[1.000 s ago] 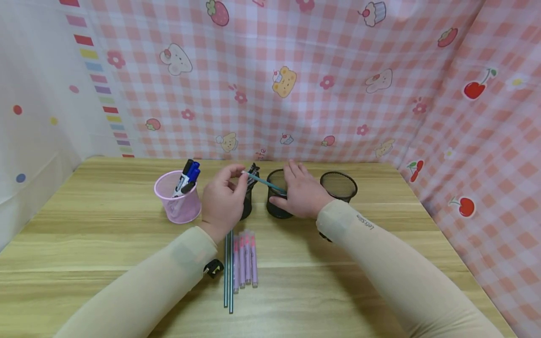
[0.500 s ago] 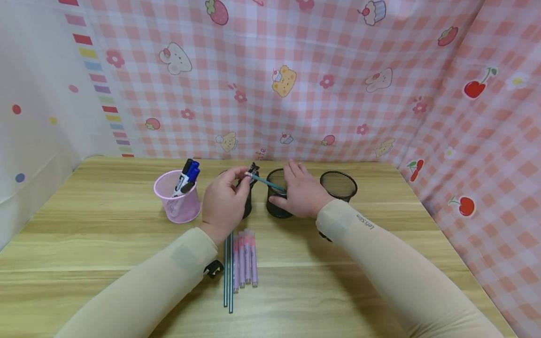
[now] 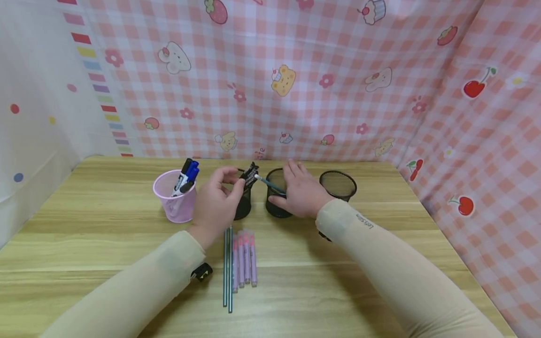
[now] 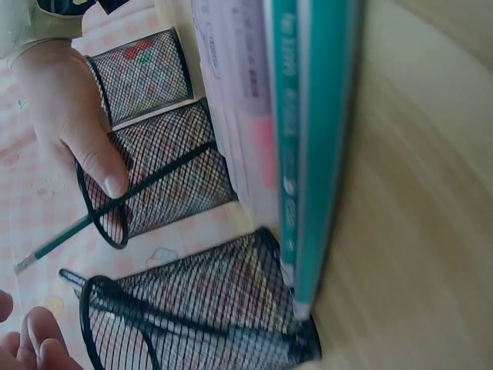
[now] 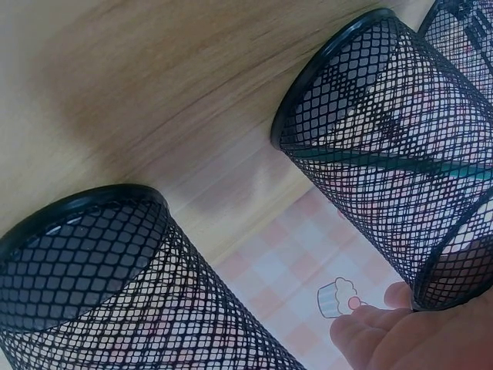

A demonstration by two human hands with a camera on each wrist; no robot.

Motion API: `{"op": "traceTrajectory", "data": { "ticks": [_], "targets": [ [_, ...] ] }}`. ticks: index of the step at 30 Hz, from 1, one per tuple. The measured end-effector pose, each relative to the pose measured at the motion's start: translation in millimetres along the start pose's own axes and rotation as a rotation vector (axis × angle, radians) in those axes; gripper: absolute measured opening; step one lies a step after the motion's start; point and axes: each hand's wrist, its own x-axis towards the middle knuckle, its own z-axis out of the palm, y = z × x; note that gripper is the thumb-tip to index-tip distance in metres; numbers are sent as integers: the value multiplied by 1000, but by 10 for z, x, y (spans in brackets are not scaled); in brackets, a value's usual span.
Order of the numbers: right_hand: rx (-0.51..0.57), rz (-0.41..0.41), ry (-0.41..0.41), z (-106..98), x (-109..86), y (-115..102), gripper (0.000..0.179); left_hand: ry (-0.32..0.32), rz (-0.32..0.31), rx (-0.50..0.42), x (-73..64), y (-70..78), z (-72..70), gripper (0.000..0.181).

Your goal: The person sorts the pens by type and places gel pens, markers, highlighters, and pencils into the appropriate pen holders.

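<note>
In the head view a teal pencil [image 3: 268, 183] leans in a black mesh pen cup [image 3: 278, 210], its white eraser end sticking out to the left. My right hand [image 3: 306, 192] holds that cup by the rim, thumb on the near side and fingers on the far side. The left hand [image 3: 216, 202], fingers loosely bent around nothing, hovers before another black mesh cup [image 3: 243, 209] filled with black pens [image 3: 250, 174]. The left wrist view shows the pencil [image 4: 65, 237] slanting through the held cup [image 4: 181, 189], clear of the left fingertips [image 4: 46, 343].
Two teal pencils [image 3: 227, 277] and several lilac pens [image 3: 247, 263] lie in front on the wooden table [image 3: 296, 291]. Leftmost stands a pink mesh cup [image 3: 179, 209] with markers [image 3: 188, 176]. A third black mesh cup [image 3: 338, 185] stands on the right.
My left hand has let go of the pencil's eraser end and drawn back to the left. The pencil has settled lower in the cup. The right hand stays put.
</note>
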Motion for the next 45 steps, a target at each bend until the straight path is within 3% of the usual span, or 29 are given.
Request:
{"op": "traceTrajectory", "data": {
  "ticks": [3,6,13,20,25,33,39,45],
  "targets": [
    [5,2,-3,4,4,3,104,-41,-11,38,-2,-42,-72,26],
    [3,4,-6,3,6,6,104,-99,-11,137,1,-79,-156,23],
    [2,1,-11,-14,6,1,104,-312,-23,355,-19,-102,-333,24],
    [-4,3,-11,-25,15,6,104,-367,0,415,-90,-24,-466,20],
    [-2,6,-12,-20,26,16,105,-485,1,527,-122,-68,-486,19],
    [3,6,-21,-10,27,24,105,-701,-21,692,-169,-210,-476,47],
    [7,9,-19,0,30,19,106,-747,7,736,-189,-265,-464,61],
    [6,13,-21,9,31,13,105,-784,-25,758,-188,-274,-438,69]
  ]
}}
